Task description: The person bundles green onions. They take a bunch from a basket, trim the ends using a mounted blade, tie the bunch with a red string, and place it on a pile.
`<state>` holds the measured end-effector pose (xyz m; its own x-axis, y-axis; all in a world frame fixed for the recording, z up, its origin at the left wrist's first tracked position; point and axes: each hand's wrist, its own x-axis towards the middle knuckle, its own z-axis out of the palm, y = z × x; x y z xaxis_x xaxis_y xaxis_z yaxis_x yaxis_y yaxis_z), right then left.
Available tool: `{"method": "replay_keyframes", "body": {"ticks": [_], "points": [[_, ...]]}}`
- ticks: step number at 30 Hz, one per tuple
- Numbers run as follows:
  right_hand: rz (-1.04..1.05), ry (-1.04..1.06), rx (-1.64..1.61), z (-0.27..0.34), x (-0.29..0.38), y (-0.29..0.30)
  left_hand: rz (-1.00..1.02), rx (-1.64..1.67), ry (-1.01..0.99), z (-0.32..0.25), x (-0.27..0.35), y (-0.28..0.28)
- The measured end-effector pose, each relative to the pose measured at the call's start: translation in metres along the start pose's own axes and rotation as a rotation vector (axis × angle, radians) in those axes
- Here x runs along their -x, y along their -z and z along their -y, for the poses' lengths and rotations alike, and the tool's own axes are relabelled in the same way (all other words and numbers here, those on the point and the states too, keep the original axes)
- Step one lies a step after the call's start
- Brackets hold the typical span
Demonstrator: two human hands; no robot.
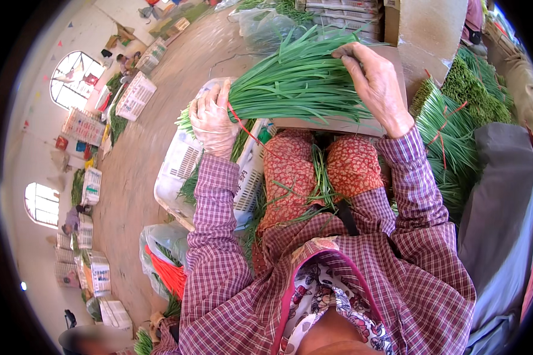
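Observation:
A large bundle of long green leafy stalks, perhaps garlic chives (pixel 293 84), lies crosswise in front of me, its pale cut ends to the left. My left hand (pixel 213 120), in a thin translucent glove, grips it near those ends, beside a red tie (pixel 244 126) that trails down to the right. My bare right hand (pixel 373 80) is at the leaf tips on the right, thumb and fingers bent; whether it pinches any leaves I cannot tell. Below the left hand stands a white plastic crate (pixel 177 155) with greens inside. Loose green stalks (pixel 322 173) lie on my lap.
Tied green bundles (pixel 448 128) are stacked at the right, beside a person's grey-clad leg (pixel 497 177). Red ties (pixel 166 270) lie by a clear plastic bag (pixel 153 235) at lower left. Stacked crates (pixel 346 17) stand ahead; more crates (pixel 135 95) and people are across the floor.

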<state>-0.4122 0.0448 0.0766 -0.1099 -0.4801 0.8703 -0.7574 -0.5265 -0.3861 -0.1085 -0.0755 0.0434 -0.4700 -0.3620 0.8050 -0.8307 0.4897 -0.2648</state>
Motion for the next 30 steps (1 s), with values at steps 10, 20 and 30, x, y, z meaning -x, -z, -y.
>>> {"method": "replay_keyframes", "body": {"ticks": [10,20,30], "points": [[0.116,-0.165,0.034,0.000,0.011,-0.045,-0.019,-0.061,0.049,0.029,0.021,0.012],[0.152,-0.311,0.021,0.006,0.001,-0.064,0.012,-0.084,0.091,0.033,0.023,0.024],[0.109,-0.360,0.086,0.014,-0.001,-0.067,0.037,-0.091,0.107,0.037,0.026,0.030]]}}
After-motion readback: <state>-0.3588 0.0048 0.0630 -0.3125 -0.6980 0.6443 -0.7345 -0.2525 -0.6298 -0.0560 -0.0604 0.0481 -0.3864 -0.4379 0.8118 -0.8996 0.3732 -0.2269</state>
